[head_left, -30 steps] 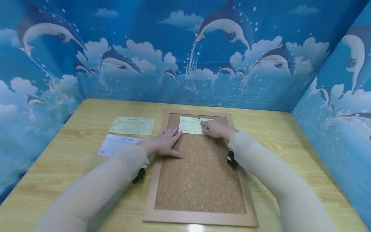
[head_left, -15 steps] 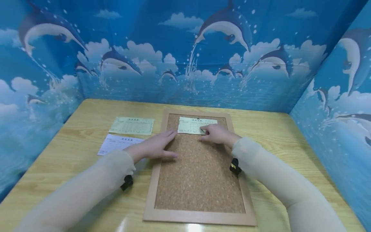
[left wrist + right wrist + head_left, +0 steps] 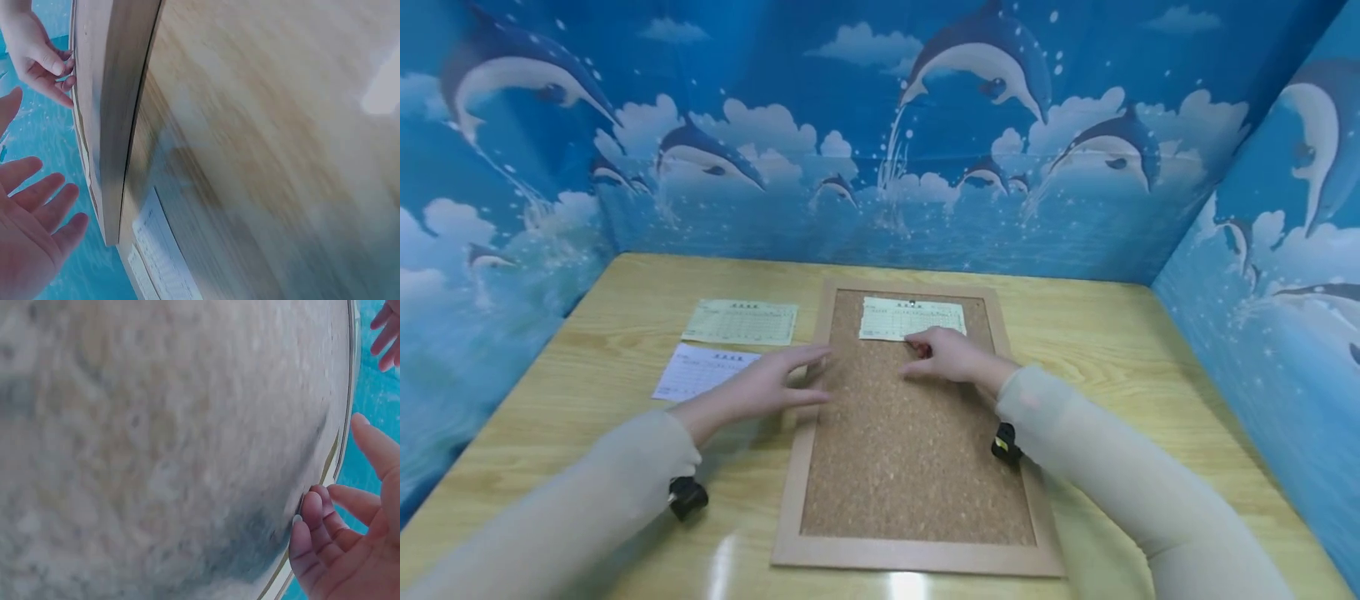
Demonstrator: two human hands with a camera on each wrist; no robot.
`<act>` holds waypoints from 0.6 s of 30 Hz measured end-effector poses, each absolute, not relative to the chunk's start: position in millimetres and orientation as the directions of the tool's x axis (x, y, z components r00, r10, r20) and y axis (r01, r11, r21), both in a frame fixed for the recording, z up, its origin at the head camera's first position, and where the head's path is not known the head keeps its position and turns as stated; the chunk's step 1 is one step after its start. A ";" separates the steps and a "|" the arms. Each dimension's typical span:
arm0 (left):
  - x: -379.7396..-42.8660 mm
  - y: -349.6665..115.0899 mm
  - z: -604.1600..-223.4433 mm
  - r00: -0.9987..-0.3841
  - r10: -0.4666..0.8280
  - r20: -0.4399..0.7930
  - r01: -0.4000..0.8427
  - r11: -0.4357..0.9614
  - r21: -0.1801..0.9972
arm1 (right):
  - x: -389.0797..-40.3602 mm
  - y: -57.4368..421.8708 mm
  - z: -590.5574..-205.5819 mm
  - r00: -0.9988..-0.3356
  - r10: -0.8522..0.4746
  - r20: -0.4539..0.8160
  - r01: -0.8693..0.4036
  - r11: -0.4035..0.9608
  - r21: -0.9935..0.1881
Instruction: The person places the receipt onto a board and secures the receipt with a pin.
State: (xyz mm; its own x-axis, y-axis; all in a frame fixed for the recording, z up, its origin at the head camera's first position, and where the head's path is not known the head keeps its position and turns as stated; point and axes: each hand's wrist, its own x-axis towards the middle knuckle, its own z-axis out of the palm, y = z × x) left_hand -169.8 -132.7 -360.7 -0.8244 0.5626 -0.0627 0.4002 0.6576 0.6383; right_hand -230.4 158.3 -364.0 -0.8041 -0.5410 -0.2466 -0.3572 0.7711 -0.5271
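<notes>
A pale green printed slip (image 3: pixel 887 318) lies near the top of the framed corkboard (image 3: pixel 917 450), with a small pin (image 3: pixel 912 303) at its upper edge. My right hand (image 3: pixel 951 354) is at the slip's lower edge, index fingertip right at the paper. Its thumb stands apart from the index, and the other fingers bend inward in the right wrist view. My left hand (image 3: pixel 767 383) hovers over the board's left frame, fingers and thumb spread, palm bare in the left wrist view. It partly covers a white printed slip (image 3: pixel 696 371) on the table.
Another green slip (image 3: pixel 741 322) lies on the wooden table (image 3: pixel 1097 350), behind the white one. Dolphin-printed blue cloth (image 3: pixel 775 225) stands along the table's back and sides. Black cameras are strapped at both wrists.
My left hand has lifted off the board and the green slip's left end, drawing back to the left. My right hand has slid down from mid-slip to its lower edge.
</notes>
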 end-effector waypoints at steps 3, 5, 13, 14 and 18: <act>-166.6 -141.9 -360.0 -0.838 0.543 -0.060 0.375 0.651 0.660 | -225.2 154.7 -363.0 -0.790 -0.558 -0.255 -0.364 0.761 -0.537; -164.8 -149.1 -360.7 -0.843 0.535 -0.055 0.366 0.646 0.670 | -221.9 152.0 -361.8 -0.785 -0.554 -0.277 -0.352 0.768 -0.536; -153.4 -181.9 -361.7 -0.874 0.483 -0.045 0.331 0.662 0.673 | -210.9 138.8 -356.0 -0.757 -0.589 -0.282 -0.381 0.749 -0.542; -151.8 -185.6 -361.7 -0.877 0.479 -0.040 0.333 0.665 0.668 | -209.9 137.7 -355.6 -0.756 -0.593 -0.276 -0.382 0.743 -0.551; -147.0 -198.5 -363.2 -0.881 0.472 0.028 0.386 0.684 0.620 | -207.4 135.7 -356.7 -0.754 -0.613 -0.235 -0.404 0.716 -0.569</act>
State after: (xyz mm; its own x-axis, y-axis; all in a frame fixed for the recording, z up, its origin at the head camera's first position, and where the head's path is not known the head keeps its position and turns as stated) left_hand -147.0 -198.5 -363.2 -0.8811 0.4721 0.0278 0.3858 0.6836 0.6196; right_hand -207.4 135.7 -356.7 -0.7544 -0.6128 -0.2351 -0.4043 0.7160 -0.5691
